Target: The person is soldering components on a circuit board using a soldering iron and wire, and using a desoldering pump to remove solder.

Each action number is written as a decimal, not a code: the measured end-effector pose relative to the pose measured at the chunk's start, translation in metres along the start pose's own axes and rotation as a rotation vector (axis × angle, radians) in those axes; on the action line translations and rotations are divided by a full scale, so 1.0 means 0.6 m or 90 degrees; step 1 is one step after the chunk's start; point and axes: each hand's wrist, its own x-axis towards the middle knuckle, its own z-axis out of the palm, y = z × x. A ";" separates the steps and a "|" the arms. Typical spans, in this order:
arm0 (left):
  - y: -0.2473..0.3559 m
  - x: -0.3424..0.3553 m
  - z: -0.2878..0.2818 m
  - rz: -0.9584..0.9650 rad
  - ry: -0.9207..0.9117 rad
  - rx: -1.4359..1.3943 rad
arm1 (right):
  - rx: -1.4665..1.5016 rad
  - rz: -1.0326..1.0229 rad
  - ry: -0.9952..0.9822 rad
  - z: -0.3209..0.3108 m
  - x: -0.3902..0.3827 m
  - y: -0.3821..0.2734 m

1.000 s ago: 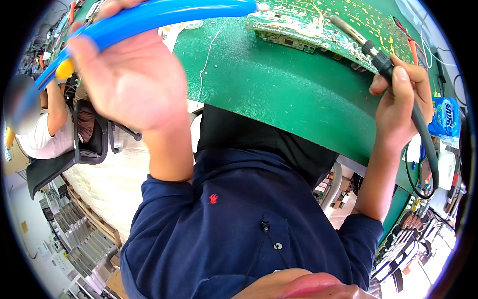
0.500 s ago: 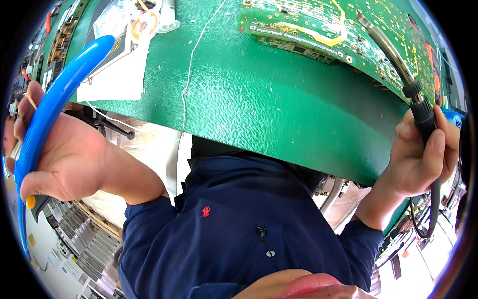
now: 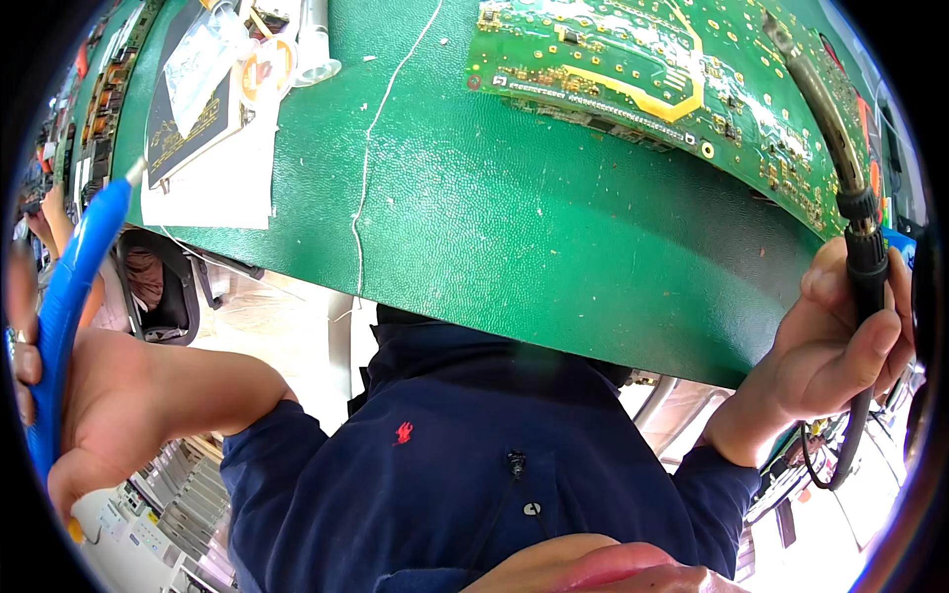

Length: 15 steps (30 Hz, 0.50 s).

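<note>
My left hand [image 3: 109, 405], at the left edge, holds a long blue tubular tool [image 3: 79, 277] with a pale nozzle at its upper end and a yellow part below. My right hand [image 3: 830, 346] grips a soldering iron [image 3: 868, 252] by its black handle, its metal tip angled up over a large green circuit board [image 3: 633, 69]. That board lies at the back right of the green mat [image 3: 514, 237], with another board visible beneath its near edge.
A white sheet [image 3: 217, 198] carries a black book or card [image 3: 183, 148], a plastic bag [image 3: 203, 64], a round orange-labelled spool [image 3: 267, 69] and syringes [image 3: 316, 44]. A loose white wire [image 3: 366, 168] crosses the mat. Another person's arm [image 3: 59, 217] and a black chair [image 3: 173, 306] are at left.
My left hand and the blue tool have swung down and left from high over the scene. My right hand with the iron has moved right and down. The mat now fills more of the view.
</note>
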 end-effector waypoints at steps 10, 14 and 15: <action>-0.011 -0.013 -0.050 -0.301 -0.192 0.322 | -0.090 0.085 0.047 0.001 0.012 -0.008; 0.008 -0.042 0.020 -0.224 -0.405 0.569 | 0.042 0.116 -0.008 0.000 0.014 0.000; 0.008 -0.050 0.037 -0.258 -0.459 0.507 | 0.058 0.122 -0.016 -0.001 0.012 -0.002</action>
